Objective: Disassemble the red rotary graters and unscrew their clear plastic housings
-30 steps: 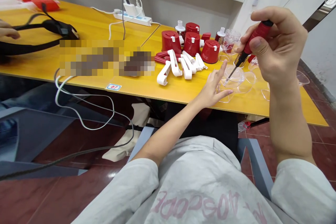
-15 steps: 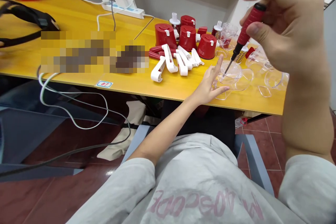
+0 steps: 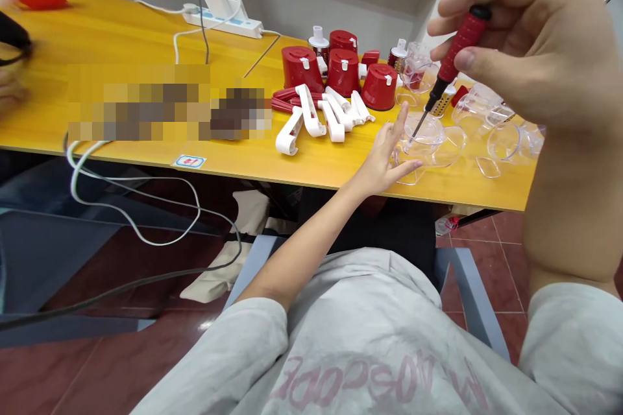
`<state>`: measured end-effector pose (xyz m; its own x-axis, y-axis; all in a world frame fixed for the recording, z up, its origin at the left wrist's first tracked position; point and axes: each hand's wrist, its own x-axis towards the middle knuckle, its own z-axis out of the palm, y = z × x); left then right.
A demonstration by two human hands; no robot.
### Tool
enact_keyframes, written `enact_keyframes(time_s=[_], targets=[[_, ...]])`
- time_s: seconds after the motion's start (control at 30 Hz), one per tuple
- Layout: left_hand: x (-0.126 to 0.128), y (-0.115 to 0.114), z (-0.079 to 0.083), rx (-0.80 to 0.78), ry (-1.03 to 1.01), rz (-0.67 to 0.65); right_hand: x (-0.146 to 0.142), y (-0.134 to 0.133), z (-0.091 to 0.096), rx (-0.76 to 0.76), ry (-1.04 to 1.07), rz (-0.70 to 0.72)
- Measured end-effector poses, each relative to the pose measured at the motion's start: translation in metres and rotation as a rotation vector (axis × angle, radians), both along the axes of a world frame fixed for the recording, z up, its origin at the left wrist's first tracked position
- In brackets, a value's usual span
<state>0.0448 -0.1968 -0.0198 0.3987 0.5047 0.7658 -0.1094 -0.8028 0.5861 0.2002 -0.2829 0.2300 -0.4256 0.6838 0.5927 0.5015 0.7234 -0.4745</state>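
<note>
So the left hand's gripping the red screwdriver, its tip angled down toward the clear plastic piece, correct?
Wrong hand: the head view shows the right hand gripping the red screwdriver. Its tip does angle down toward the clear plastic piece.

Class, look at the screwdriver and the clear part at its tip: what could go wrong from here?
The screwdriver might slip off the clear part and jab the left hand, which is spread open beside it.

The clear part sits near the front edge of the table, so a hard push might knock it off.
</note>
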Motion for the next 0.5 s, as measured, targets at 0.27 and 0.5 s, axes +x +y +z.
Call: enact_keyframes(time_s=[0.27, 0.5], targets=[[-0.0009, 0.0018, -0.0008, 0.012, 0.036, -0.001, -0.0044, 0.004, -0.0069, 0.178, 0.054, -0.074], [-0.0012, 0.0006, -0.0017, 0.029, 0.005, -0.019, -0.0081, -0.0011, -0.0074, 0.244, -0.106, -0.274]])
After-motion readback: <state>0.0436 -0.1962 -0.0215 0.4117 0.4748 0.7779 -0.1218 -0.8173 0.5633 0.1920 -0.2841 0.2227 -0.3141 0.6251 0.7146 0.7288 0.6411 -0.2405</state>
